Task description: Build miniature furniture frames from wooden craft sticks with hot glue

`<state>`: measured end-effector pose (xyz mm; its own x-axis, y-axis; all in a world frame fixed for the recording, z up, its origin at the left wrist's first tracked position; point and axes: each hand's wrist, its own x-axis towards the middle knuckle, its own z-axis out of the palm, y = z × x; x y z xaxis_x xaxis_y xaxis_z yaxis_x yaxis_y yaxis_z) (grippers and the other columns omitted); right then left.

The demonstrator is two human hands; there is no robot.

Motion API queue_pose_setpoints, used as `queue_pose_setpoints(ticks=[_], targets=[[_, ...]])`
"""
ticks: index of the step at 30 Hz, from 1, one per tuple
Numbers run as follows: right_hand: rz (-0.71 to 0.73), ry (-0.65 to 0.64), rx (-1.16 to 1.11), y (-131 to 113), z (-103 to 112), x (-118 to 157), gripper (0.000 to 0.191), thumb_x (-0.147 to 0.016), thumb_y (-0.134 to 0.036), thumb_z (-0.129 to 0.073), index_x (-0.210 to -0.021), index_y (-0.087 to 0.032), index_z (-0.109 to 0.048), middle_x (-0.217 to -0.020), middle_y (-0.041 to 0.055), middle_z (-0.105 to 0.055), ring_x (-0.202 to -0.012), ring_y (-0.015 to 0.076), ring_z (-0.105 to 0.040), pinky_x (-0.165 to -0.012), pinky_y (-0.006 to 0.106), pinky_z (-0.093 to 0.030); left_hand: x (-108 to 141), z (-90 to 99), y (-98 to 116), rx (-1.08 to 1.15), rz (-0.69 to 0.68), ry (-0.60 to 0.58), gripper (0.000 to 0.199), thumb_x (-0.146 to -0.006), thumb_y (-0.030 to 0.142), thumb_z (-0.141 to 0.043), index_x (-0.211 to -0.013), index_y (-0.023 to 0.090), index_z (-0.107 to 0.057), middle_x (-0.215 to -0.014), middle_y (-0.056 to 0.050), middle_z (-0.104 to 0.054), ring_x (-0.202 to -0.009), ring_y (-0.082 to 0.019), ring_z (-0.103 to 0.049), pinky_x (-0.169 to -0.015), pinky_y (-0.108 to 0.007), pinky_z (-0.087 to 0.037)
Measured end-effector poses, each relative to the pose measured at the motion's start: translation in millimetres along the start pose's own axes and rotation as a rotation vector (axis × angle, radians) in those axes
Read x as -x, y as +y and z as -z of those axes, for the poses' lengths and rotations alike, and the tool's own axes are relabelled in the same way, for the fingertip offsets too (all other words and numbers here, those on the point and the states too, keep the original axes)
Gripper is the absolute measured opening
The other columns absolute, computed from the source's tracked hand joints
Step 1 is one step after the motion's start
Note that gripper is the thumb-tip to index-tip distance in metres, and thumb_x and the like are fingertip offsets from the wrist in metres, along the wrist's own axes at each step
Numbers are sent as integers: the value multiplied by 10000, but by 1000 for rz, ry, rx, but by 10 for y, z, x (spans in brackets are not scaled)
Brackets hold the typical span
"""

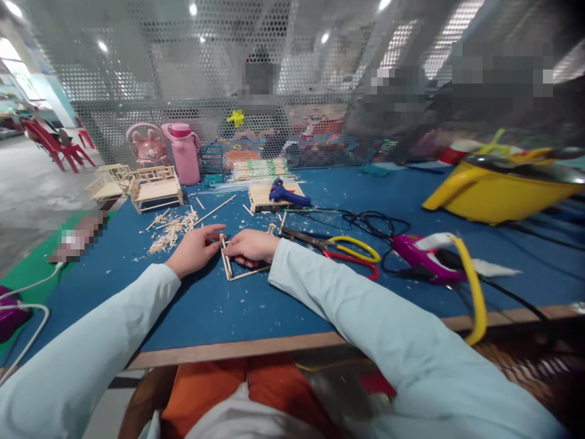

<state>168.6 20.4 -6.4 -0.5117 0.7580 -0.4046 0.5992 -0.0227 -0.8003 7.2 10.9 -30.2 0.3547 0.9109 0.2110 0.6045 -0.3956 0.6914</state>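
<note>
On the blue table lies a small frame of thin wooden sticks (227, 267), partly hidden under my hands. My left hand (195, 249) is at its left corner, thumb and index finger close to an upright stick, with a gap between them. My right hand (252, 247) reaches in from the right, its fingertips pinched at the same corner of the stick frame. A heap of short stick pieces (173, 230) lies just behind my left hand. Scissors with yellow and red handles (336, 246) rest to the right of my right hand.
Small wooden benches (156, 189) stand at the back left by a pink bottle (185, 155). A blue glue gun (289, 194) rests on a wooden piece behind my hands. At right are a purple power strip (418, 259), cables and a yellow basket (507, 192). Perforated mesh rises behind.
</note>
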Motion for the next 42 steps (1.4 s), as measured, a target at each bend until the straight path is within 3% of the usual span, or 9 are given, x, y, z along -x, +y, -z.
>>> queue_pose_setpoints(ticks=[11,14,18,21,24,30,42], targets=[[29,39,38,-95,-33,21,259,-828,-211,-485,-582,-136,-513,-357,-78,-400,-267,33,-365,-311,165,-277,19,60,22,3,55,-12,530,-740,302,-498,-1231,105,-462,-1090,-136,-636,-858,-204,-629,-773,-345,-493],[37,35,37,-101,-31,11,232,-816,-222,-512,-603,-131,-533,-368,-75,-412,-272,36,-372,-311,167,-285,142,144,133,-71,134,78,525,-718,261,-481,-1224,124,-455,-1167,-124,-578,-774,-177,-622,-669,-304,-503],[45,23,33,-102,-30,-1,240,-823,-229,-515,-607,-126,-539,-371,-71,-415,-274,37,-379,-315,166,-287,500,219,355,-418,239,223,387,-703,231,-463,-1063,140,-574,-904,-80,-641,-736,-198,-600,-699,-323,-477],[50,21,41,-109,-30,4,247,-829,-234,-512,-609,-123,-536,-367,-74,-408,-272,35,-376,-316,164,-286,753,117,474,-529,237,131,380,-734,353,-494,-1038,150,-601,-869,-72,-653,-745,-211,-600,-711,-326,-466],[49,26,58,-118,-33,12,238,-837,-237,-500,-638,-118,-552,-369,-74,-410,-271,35,-378,-320,163,-294,846,-56,532,-513,231,143,392,-763,429,-488,-1012,160,-627,-898,-73,-670,-779,-206,-609,-692,-296,-456],[41,52,83,-125,-48,19,251,-849,-236,-476,-645,-114,-558,-370,-76,-399,-278,32,-371,-328,162,-297,764,-218,612,-474,302,232,305,-786,408,-488,-894,205,-690,-852,-47,-704,-732,-192,-629,-641,-268,-437],[45,64,74,-120,-56,26,282,-842,-246,-485,-590,-129,-528,-380,-68,-415,-291,38,-379,-345,173,-310,769,-300,590,-601,190,251,201,-794,290,-526,-842,189,-693,-825,-56,-692,-734,-194,-614,-645,-274,-426]])
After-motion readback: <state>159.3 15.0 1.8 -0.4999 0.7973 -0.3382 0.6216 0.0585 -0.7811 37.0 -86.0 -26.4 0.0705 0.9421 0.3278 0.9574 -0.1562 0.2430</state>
